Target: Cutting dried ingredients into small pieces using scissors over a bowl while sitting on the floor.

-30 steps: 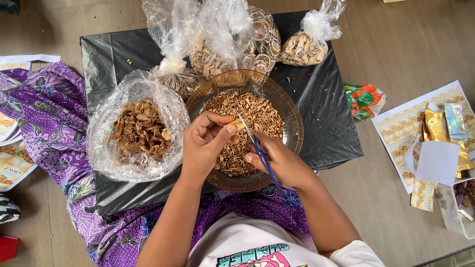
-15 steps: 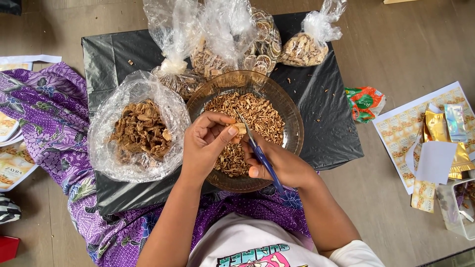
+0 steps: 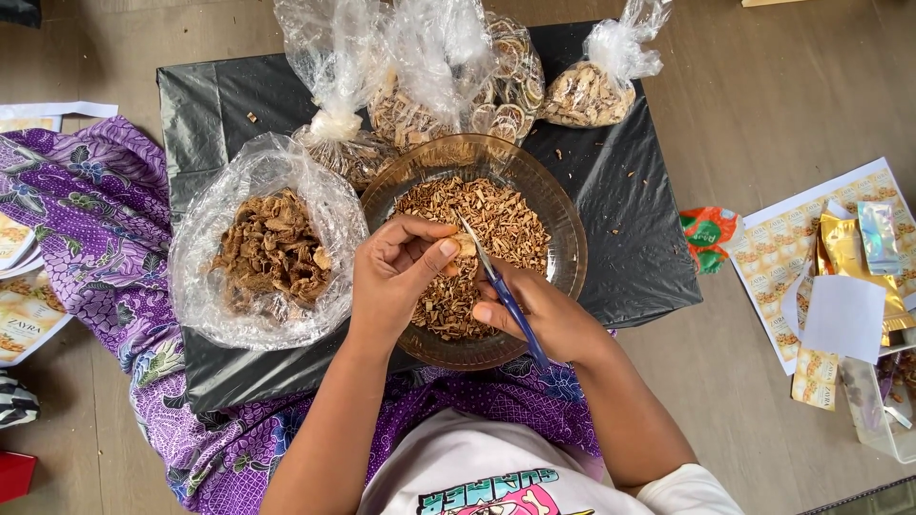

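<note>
Hands at centre frame over brown glass bowl (image 3: 563, 238): left hand (image 3: 396, 277) pinches pale dried piece (image 3: 465, 244), now drawn closer to blades than second ago; right hand (image 3: 539, 315) grips blue-handled scissors (image 3: 501, 291), tips up at piece. Cutting under way, judging by this. Bowl holds tan, finely snipped chips (image 3: 506, 215). Left of it, open bag of whole brown chunks (image 3: 267, 250); upper frame, knotted bags (image 3: 587, 91) on black-covered desk (image 3: 630, 229).

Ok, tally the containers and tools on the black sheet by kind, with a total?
Open plastic bag of brown dried pieces: 1
Tied clear plastic bags: 3
Brown glass bowl of chopped bits: 1
Blue-handled scissors, in the right hand: 1
Total: 6
</note>
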